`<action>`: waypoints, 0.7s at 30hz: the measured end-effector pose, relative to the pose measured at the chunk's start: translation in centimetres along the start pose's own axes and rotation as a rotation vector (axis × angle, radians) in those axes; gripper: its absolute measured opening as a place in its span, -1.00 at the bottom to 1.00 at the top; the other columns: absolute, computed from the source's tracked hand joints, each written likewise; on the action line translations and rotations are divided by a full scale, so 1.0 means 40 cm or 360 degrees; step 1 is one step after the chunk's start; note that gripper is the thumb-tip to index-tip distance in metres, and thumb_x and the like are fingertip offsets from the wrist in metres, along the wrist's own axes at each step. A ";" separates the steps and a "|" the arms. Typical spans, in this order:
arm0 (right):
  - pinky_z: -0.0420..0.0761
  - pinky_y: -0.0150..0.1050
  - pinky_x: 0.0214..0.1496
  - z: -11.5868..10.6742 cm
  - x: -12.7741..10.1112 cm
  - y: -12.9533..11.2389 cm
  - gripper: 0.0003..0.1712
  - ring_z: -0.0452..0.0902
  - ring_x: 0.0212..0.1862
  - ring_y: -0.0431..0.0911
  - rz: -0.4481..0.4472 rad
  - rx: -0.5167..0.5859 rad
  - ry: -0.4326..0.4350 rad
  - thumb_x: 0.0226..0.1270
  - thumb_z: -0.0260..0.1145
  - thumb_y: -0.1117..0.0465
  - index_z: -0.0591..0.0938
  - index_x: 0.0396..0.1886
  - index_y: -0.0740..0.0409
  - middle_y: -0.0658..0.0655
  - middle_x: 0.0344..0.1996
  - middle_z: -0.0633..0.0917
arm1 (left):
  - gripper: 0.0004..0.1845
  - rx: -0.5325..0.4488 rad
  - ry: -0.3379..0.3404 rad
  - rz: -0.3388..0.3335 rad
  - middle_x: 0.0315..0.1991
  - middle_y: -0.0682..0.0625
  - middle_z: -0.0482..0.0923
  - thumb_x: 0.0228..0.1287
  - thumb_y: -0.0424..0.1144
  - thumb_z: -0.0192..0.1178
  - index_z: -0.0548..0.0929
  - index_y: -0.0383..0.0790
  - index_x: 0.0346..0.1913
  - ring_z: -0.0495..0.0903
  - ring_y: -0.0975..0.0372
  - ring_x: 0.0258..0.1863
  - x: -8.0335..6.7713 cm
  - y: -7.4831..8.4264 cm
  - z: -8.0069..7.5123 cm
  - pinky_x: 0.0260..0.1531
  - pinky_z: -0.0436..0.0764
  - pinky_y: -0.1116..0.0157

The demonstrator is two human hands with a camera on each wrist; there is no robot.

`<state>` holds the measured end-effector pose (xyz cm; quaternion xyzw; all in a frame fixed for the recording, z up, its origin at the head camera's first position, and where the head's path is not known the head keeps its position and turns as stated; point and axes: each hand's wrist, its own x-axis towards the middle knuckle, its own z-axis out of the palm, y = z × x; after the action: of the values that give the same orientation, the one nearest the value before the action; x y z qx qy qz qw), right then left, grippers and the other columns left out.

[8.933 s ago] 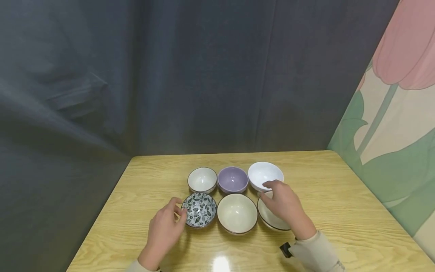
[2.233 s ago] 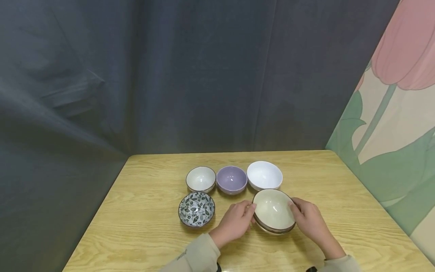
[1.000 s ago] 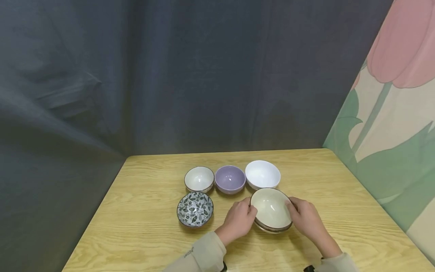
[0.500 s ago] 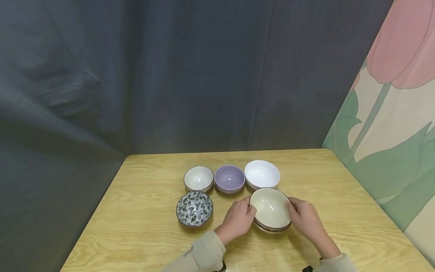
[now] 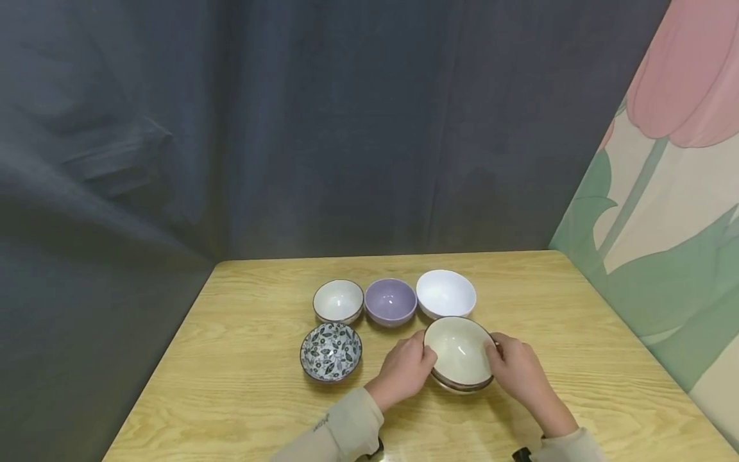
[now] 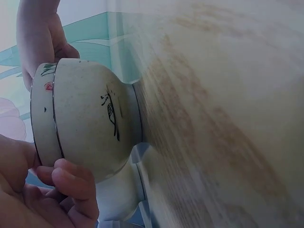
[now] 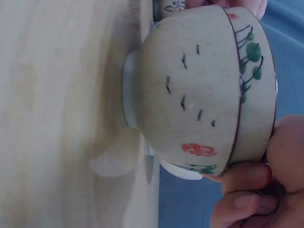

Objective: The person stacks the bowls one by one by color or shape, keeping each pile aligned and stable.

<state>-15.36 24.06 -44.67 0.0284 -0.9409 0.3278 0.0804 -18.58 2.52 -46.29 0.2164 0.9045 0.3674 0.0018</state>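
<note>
Two cream bowls sit nested at the front right of the group, the upper bowl [image 5: 460, 350] showing its pale inside and dark rim. Painted marks cover the lower bowl [image 7: 190, 95], whose foot meets the table in both wrist views. My left hand [image 5: 404, 369] grips the stack on its left, thumb over the rim and fingers curled beneath it. On the opposite side my right hand [image 5: 519, 369] pinches the rims the same way. Left of the stack, apart from it, stands a leaf-patterned bowl [image 5: 331, 353].
Behind, a dark-rimmed white bowl [image 5: 338, 301], a purple bowl [image 5: 390, 301] and a plain white bowl [image 5: 446, 294] form a row. All stand on a wooden table [image 5: 231, 359]. A dark curtain [image 5: 346, 128] hangs beyond its back edge; a tulip-patterned wall [image 5: 681, 256] flanks the right.
The cream bowl from the front middle has moved right into the other cream bowl. Both hands went from loose to gripping the stack. Over the last second they have barely moved.
</note>
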 end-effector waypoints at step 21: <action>0.61 -0.16 -0.45 -0.007 0.020 0.008 -0.60 0.62 -0.43 -0.01 0.0067 -0.0107 -0.0087 0.45 0.14 0.25 0.57 0.04 0.55 0.31 -0.40 0.74 | -0.56 0.0090 -0.0081 -0.0016 -0.20 -0.15 0.64 0.36 -0.22 -0.11 0.51 -0.43 0.15 0.58 0.20 -0.27 0.004 0.005 -0.012 -0.21 0.62 0.19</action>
<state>-16.15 24.51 -44.51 0.0148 -0.9536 0.2966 0.0488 -18.70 2.40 -45.78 0.2212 0.9153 0.3360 0.0204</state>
